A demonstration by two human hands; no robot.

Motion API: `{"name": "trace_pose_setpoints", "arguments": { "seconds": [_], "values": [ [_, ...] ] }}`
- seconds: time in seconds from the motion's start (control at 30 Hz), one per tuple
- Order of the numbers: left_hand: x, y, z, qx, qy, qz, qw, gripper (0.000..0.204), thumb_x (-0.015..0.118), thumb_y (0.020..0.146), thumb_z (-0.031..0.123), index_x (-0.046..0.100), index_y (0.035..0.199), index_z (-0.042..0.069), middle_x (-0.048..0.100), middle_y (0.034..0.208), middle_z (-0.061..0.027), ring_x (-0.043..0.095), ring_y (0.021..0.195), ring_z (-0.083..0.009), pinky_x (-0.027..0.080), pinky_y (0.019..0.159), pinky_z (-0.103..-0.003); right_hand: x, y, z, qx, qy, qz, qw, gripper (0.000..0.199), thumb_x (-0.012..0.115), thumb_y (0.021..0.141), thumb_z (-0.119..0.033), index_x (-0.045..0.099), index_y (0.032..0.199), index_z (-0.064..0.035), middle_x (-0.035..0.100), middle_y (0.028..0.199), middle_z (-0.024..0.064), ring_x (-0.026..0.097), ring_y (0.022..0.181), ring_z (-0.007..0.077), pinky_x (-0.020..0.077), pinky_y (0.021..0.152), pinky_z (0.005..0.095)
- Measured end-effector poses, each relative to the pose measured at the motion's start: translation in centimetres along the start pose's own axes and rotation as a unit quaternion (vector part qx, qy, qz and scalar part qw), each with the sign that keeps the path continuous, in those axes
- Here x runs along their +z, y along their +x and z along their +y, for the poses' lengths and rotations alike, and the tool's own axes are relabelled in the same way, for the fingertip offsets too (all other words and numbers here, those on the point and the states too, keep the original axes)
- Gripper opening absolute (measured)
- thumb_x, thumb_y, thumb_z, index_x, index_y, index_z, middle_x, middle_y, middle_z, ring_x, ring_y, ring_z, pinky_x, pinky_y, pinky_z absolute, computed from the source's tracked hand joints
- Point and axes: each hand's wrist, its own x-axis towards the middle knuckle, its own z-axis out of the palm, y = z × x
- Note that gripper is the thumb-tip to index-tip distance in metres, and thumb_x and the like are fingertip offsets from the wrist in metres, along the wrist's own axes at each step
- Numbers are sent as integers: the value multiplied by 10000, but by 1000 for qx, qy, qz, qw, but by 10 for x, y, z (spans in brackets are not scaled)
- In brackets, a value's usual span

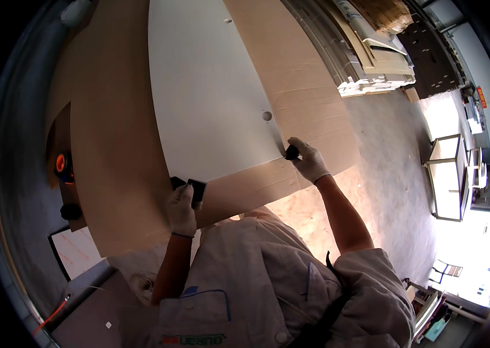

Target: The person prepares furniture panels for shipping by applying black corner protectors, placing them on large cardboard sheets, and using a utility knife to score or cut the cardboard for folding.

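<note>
A long white panel (210,98) with two small round holes along its right side lies on brown cardboard (117,145). At its near left corner, my left hand (181,210), in a white glove, is closed on a black corner protector (198,190), whose flat square side shows beside the thumb. My right hand (311,162), gloved too, pinches a smaller-looking black corner protector (292,152) against the near right corner. The fingers partly cover both pieces.
Stacked boards and flattened cartons (367,69) stand at the far right. A metal-framed rack (449,177) is on the concrete floor to the right. At the left, an orange and black round object (61,164) sits by the cardboard's edge, above a white sheet (77,252).
</note>
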Motion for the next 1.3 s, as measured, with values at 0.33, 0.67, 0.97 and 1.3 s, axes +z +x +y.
{"name": "trace_pose_setpoints", "arguments": {
  "seconds": [0.33,0.67,0.97,1.3],
  "values": [
    [62,-37,-35,-22,2,58,998,252,662,1075,262,718,1062,17,681,817,-30,600,596,-111,509,578,-280,11,20,-7,-19,-159,-117,980,465,598,959,-70,551,1421,-98,713,1271,162,737,1003,400,619,858,475],
    [16,-18,-8,58,-15,125,990,329,617,1101,288,710,1034,-20,665,892,-56,600,745,-135,512,661,-339,66,3,-22,33,-269,-133,953,885,632,976,-199,174,1665,116,210,1728,351,240,1595,505,266,1294,546],
    [82,-20,-31,16,171,-91,981,282,699,1051,237,789,1140,-15,786,1056,-98,721,959,-176,572,883,-345,6,-33,-97,-22,50,-144,988,1191,894,840,-495,222,1688,2,497,1563,312,649,1296,433,566,1047,480],
    [403,-37,-98,225,335,-340,850,355,737,1039,196,669,1291,-45,745,1086,-129,710,1012,-226,576,931,-347,-164,-103,59,74,157,47,984,652,860,838,-260,608,1408,-68,766,1147,188,759,1036,377,620,876,464]
  ]
}}
